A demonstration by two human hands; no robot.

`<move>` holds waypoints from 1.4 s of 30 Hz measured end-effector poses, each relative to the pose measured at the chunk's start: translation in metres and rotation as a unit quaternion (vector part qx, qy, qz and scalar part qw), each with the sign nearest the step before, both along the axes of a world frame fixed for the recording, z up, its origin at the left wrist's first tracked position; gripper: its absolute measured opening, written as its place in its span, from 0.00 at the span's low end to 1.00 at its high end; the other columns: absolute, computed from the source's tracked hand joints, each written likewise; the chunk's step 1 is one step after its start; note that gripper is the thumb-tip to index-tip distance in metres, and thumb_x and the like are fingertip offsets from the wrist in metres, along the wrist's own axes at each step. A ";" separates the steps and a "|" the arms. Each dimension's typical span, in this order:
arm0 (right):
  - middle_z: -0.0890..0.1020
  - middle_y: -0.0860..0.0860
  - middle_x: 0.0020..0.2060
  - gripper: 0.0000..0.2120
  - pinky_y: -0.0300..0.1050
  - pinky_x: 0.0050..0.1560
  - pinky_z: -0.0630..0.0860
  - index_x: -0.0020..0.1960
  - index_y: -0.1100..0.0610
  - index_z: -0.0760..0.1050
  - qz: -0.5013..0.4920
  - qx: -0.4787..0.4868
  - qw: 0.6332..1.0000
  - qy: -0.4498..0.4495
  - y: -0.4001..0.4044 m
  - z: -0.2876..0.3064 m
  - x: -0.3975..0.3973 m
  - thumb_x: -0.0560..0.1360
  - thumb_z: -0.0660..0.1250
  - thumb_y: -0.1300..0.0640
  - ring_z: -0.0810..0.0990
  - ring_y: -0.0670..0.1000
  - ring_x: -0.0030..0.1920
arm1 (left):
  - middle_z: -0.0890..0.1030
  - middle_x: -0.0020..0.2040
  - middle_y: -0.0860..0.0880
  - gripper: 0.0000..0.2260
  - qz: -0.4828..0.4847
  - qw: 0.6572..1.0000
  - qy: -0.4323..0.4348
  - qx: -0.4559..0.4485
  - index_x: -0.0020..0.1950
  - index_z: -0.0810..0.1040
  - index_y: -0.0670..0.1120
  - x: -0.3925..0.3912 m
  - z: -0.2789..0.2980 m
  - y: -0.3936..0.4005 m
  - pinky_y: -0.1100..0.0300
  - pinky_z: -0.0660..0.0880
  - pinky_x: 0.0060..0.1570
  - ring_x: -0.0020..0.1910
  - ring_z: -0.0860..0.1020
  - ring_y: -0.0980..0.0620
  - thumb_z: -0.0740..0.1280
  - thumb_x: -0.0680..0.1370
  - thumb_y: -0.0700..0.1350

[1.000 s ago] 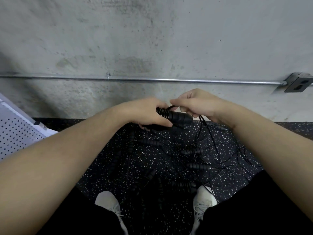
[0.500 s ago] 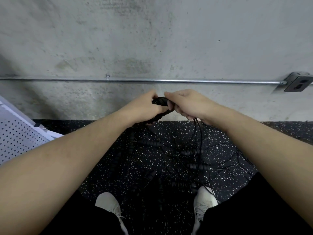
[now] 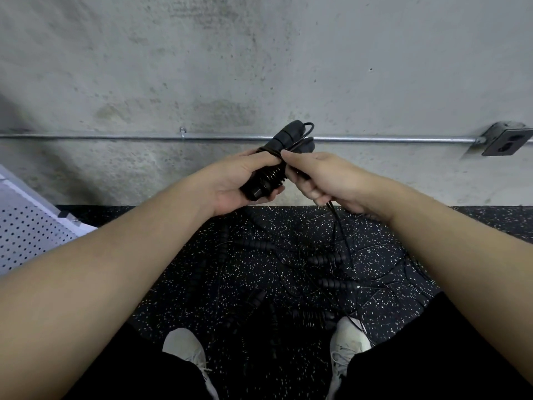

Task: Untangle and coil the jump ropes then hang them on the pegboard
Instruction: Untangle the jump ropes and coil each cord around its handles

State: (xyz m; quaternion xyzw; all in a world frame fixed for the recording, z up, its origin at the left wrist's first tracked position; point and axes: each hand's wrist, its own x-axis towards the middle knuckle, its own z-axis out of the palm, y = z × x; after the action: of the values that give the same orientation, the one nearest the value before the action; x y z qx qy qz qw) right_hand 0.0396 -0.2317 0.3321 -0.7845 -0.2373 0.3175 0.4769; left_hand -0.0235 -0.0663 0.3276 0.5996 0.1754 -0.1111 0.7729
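Note:
My left hand grips a pair of black jump rope handles, held together and pointing up and to the right in front of the wall. Thin black cord is wound round the handles. My right hand pinches that cord beside the handles, and the cord runs down from it to the floor. A tangle of other black jump ropes with ribbed handles lies on the speckled floor between my feet. A white pegboard leans at the left edge.
A concrete wall with a metal conduit pipe and an outlet box stands close ahead. The black speckled rubber floor lies below. My white shoes sit at the bottom, either side of the rope pile.
Both hands have risen, and the handles have tilted from lying level to pointing upward. My right hand has shifted to the cord at the handles' middle.

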 end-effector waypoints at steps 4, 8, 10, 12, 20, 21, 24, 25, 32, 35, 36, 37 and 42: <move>0.61 0.46 0.24 0.21 0.37 0.24 0.56 0.38 0.52 0.70 0.009 0.007 1.000 -0.003 -0.005 0.001 0.002 0.85 0.55 0.42 0.56 0.46 0.25 | 0.83 0.40 0.45 0.05 -0.022 1.000 -0.012 -0.013 0.54 0.78 0.45 -0.003 0.003 0.001 0.62 0.79 0.33 0.33 0.82 0.51 0.65 0.83 0.45; 0.62 0.46 0.24 0.21 0.39 0.26 0.56 0.38 0.54 0.71 0.015 0.048 0.999 0.010 -0.007 0.000 0.000 0.85 0.56 0.44 0.57 0.47 0.25 | 0.83 0.39 0.46 0.17 -0.017 1.000 0.008 0.005 0.51 0.80 0.45 -0.001 0.002 -0.001 0.63 0.78 0.30 0.32 0.81 0.52 0.64 0.82 0.58; 0.62 0.46 0.24 0.19 0.39 0.26 0.58 0.40 0.54 0.72 0.014 0.060 0.998 0.008 -0.008 -0.001 0.000 0.85 0.57 0.45 0.57 0.47 0.25 | 0.83 0.41 0.45 0.16 0.000 1.000 0.009 -0.006 0.52 0.80 0.44 0.000 0.004 0.001 0.62 0.78 0.31 0.33 0.81 0.50 0.65 0.82 0.57; 0.63 0.46 0.24 0.19 0.39 0.26 0.60 0.39 0.54 0.72 0.013 0.064 0.998 0.013 -0.011 -0.002 0.001 0.84 0.58 0.45 0.58 0.47 0.25 | 0.84 0.41 0.44 0.14 0.031 0.999 0.007 -0.033 0.54 0.80 0.43 0.001 0.006 0.005 0.61 0.78 0.30 0.34 0.82 0.48 0.66 0.82 0.54; 0.67 0.48 0.26 0.14 0.61 0.65 0.76 0.47 0.57 0.76 0.049 0.088 0.994 0.053 -0.033 -0.007 0.015 0.85 0.56 0.52 0.74 0.52 0.32 | 0.85 0.52 0.41 0.16 0.031 0.993 -0.028 -0.114 0.57 0.82 0.42 0.000 0.012 0.026 0.48 0.84 0.47 0.47 0.85 0.39 0.68 0.76 0.50; 0.67 0.49 0.27 0.13 0.61 0.64 0.76 0.49 0.57 0.76 0.051 0.088 0.993 0.062 -0.035 -0.009 0.016 0.84 0.57 0.52 0.74 0.52 0.32 | 0.85 0.51 0.40 0.16 0.030 0.992 -0.028 -0.117 0.57 0.82 0.42 0.000 0.012 0.026 0.49 0.84 0.45 0.46 0.85 0.39 0.68 0.75 0.50; 0.64 0.49 0.30 0.13 0.47 0.37 0.74 0.53 0.56 0.78 0.062 0.093 0.990 0.082 -0.042 -0.010 0.018 0.80 0.59 0.49 0.63 0.49 0.28 | 0.85 0.49 0.40 0.14 0.045 0.988 -0.030 -0.143 0.57 0.82 0.41 -0.001 0.013 0.025 0.53 0.83 0.37 0.42 0.85 0.39 0.66 0.77 0.49; 0.62 0.48 0.30 0.13 0.43 0.31 0.67 0.53 0.55 0.78 0.067 0.092 0.990 0.082 -0.043 -0.010 0.017 0.80 0.59 0.48 0.59 0.48 0.28 | 0.85 0.49 0.40 0.14 0.053 0.987 -0.031 -0.150 0.57 0.81 0.41 -0.001 0.014 0.025 0.54 0.83 0.35 0.42 0.85 0.39 0.65 0.79 0.49; 0.59 0.48 0.29 0.16 0.39 0.25 0.55 0.52 0.54 0.76 0.081 0.064 0.993 0.062 -0.036 -0.007 0.011 0.78 0.60 0.42 0.54 0.49 0.29 | 0.84 0.45 0.42 0.12 0.119 0.978 -0.043 -0.167 0.54 0.81 0.42 0.001 0.014 0.017 0.60 0.78 0.28 0.35 0.83 0.42 0.64 0.82 0.49; 0.62 0.49 0.27 0.21 0.38 0.27 0.62 0.38 0.52 0.73 0.070 0.009 0.997 0.014 -0.035 -0.008 0.011 0.74 0.62 0.34 0.58 0.50 0.28 | 0.83 0.49 0.42 0.16 0.061 0.983 -0.044 -0.166 0.60 0.80 0.41 -0.002 0.017 0.023 0.62 0.76 0.25 0.33 0.81 0.45 0.63 0.80 0.50; 0.63 0.50 0.27 0.23 0.37 0.28 0.64 0.35 0.51 0.70 0.062 -0.010 0.998 -0.001 -0.036 -0.008 0.013 0.72 0.63 0.31 0.59 0.50 0.28 | 0.83 0.50 0.41 0.17 0.033 0.986 -0.043 -0.156 0.61 0.80 0.41 -0.003 0.017 0.025 0.62 0.75 0.24 0.33 0.80 0.46 0.63 0.78 0.51; 0.64 0.50 0.27 0.25 0.36 0.29 0.66 0.33 0.51 0.69 0.059 -0.024 0.998 -0.011 -0.038 -0.009 0.014 0.70 0.63 0.30 0.60 0.50 0.28 | 0.83 0.51 0.41 0.18 0.004 0.989 -0.041 -0.145 0.61 0.80 0.41 -0.005 0.017 0.026 0.62 0.75 0.24 0.32 0.80 0.47 0.63 0.77 0.51; 0.65 0.46 0.29 0.15 0.37 0.34 0.67 0.38 0.51 0.76 0.137 -0.008 0.987 0.085 -0.048 -0.013 0.021 0.77 0.63 0.42 0.62 0.48 0.31 | 0.81 0.55 0.39 0.22 -0.053 0.991 -0.012 -0.119 0.63 0.78 0.40 -0.009 0.018 0.031 0.64 0.73 0.20 0.28 0.79 0.48 0.65 0.74 0.52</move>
State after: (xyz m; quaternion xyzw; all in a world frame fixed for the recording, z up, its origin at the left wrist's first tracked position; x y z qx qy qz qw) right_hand 0.0609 -0.2798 0.3191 -0.7186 -0.2990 0.4469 0.4411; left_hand -0.0327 -0.0353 0.3452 0.5134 0.1194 -0.1651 0.8336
